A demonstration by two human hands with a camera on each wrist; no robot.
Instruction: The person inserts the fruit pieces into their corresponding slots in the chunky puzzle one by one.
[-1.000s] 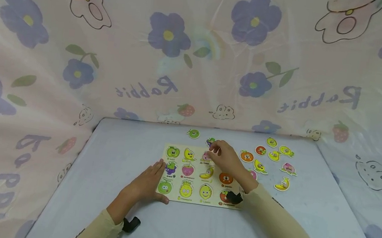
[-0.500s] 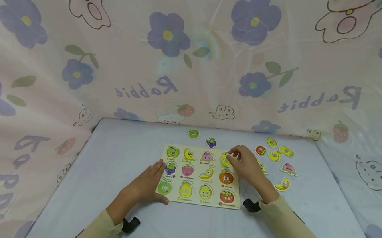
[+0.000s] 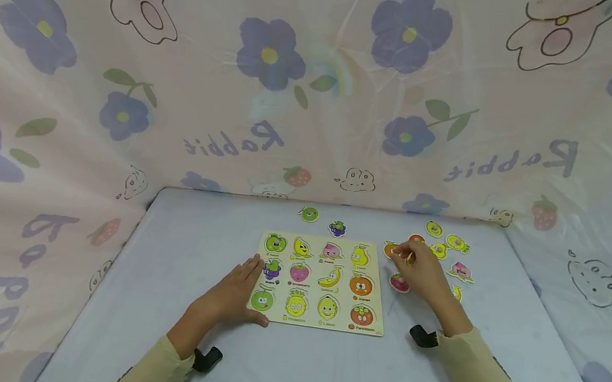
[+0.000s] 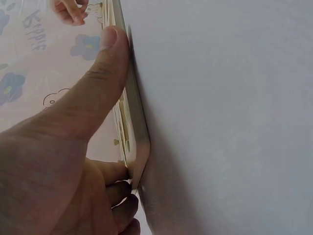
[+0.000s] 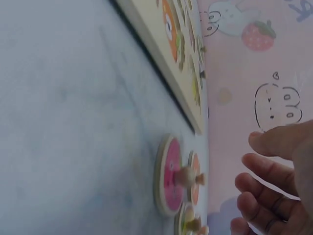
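Observation:
A wooden fruit puzzle board (image 3: 279,304) lies on the table, with rows of fruit pictures. My left hand (image 3: 231,291) rests at its near left corner, fingers along the left edge. In the left wrist view the thumb (image 4: 105,81) lies straight against the board's front side. Right of the board, my right hand (image 3: 424,274) hovers over loose knobbed pieces, thumb and fingers bent with nothing between them. Its fingertips overlap an orange piece (image 3: 389,249) in the head view. Below them is a strawberry piece (image 5: 169,166), knob facing up, apart from the fingers in the right wrist view.
Lemon (image 3: 433,228), pineapple (image 3: 458,242) and peach (image 3: 461,271) pieces lie at the right, with a banana piece (image 3: 457,293) partly behind the right hand. A green round piece (image 3: 309,214) and a grape piece (image 3: 338,228) lie beyond the board. A printed curtain (image 3: 316,115) hangs behind.
My right hand has moved right, from over the board's peach picture, past the pear picture, to the loose pieces. The board's right side now shows fully. The left hand stays in place.

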